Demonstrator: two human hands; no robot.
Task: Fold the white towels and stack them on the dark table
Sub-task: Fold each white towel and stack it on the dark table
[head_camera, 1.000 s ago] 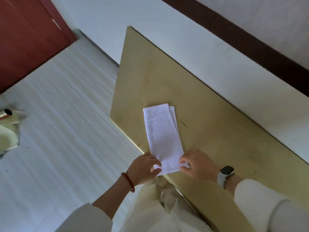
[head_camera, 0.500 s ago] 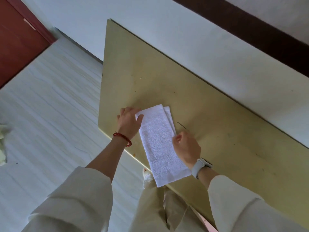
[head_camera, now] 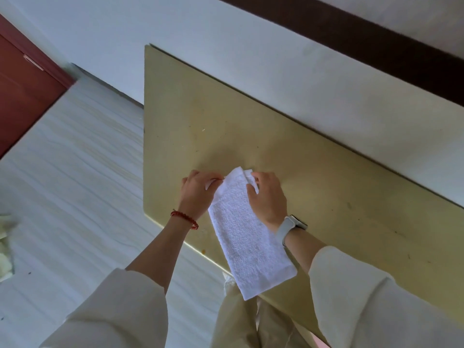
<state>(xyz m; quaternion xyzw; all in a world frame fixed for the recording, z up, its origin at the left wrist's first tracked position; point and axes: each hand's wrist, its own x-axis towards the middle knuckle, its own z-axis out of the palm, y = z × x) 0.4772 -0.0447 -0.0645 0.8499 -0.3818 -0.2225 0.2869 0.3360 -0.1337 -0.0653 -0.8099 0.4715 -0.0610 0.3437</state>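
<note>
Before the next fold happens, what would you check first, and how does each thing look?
1. Left hand has the towel's far left corner: ok, fingers pinch it.
2. Right hand has the far right corner: ok, fingers curl round the edge.
3. White towel lies flat as a long strip: ok, though the layers at the far end are slightly offset.
4. Near end is supported: not ok, it hangs past the edge of the table.
5. Room on the table to fold: ok, bare surface shows beyond the hands.
6. Other towels to stack on: cannot tell, none show on the table.
</note>
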